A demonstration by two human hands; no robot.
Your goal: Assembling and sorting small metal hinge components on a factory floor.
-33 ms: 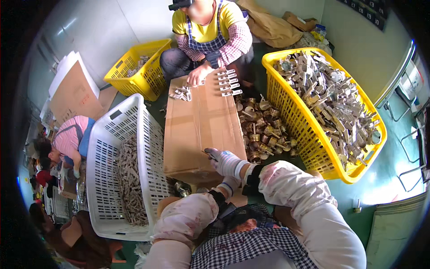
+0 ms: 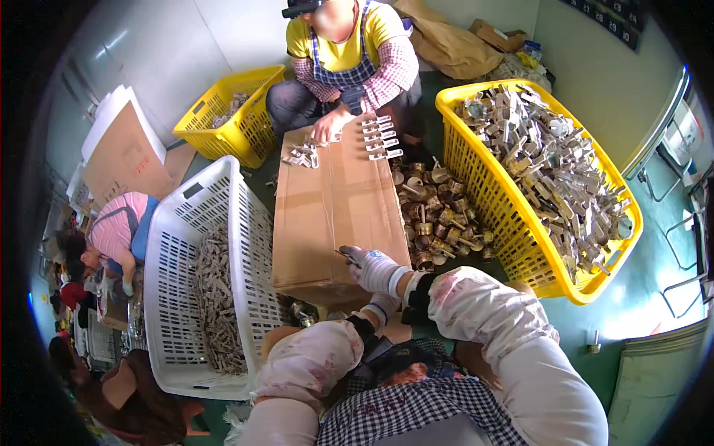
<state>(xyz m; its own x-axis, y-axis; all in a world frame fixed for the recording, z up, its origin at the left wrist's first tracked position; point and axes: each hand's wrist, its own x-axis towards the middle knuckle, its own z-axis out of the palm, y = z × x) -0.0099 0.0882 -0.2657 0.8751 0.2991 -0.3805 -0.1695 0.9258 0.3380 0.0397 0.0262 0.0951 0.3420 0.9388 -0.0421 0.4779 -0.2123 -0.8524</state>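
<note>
My right hand (image 2: 375,270), in a white striped glove with grey fingertips, is closed over the near end of a cardboard box (image 2: 312,223). A thin dark tip shows at its fingers, too small to name. Lower down, my left hand (image 2: 382,305), also gloved, is beside the box's near side, its fingers hidden behind my right hand and wrist. At the box's far end, a co-worker's hand (image 2: 331,125) touches small pale metal pieces (image 2: 301,156). More such pieces (image 2: 381,137) lie in a row at the far right edge.
A white basket (image 2: 245,297) of narrow metal pieces stands left of the box. A large yellow basket (image 2: 491,208) of metal parts stands on the right. Brassy cylindrical parts (image 2: 439,215) are heaped between box and basket. Another yellow basket (image 2: 256,123) stands far left.
</note>
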